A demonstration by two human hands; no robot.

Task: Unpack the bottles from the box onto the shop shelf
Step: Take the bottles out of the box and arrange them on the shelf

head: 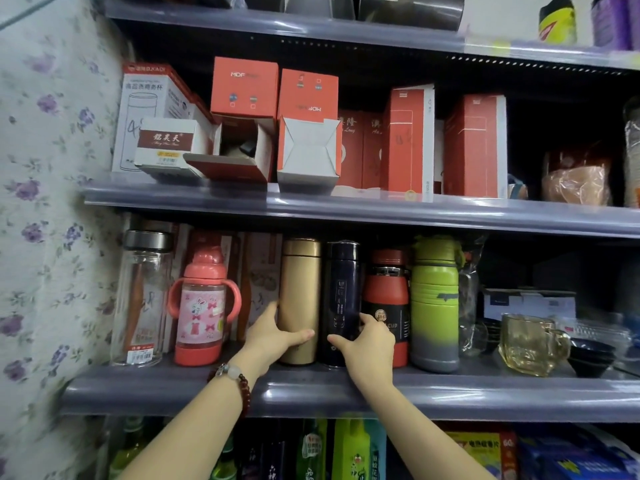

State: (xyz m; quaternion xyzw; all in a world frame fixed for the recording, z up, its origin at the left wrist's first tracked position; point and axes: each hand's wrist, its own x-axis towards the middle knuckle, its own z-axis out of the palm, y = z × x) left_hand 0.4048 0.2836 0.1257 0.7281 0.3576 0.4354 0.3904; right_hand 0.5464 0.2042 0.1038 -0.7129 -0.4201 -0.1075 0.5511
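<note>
Beside the brushed-metal gold flask stand a glossy navy flask, a clear glass bottle and a matt green bottle.

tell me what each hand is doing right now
left hand: closed around the gold bottle
right hand: closed around the navy bottle

This is a shop: grey display shelves carry price-label strips, boxed flasks stand above the hands, and a price-stickered glass bottle stands to their left.
</note>
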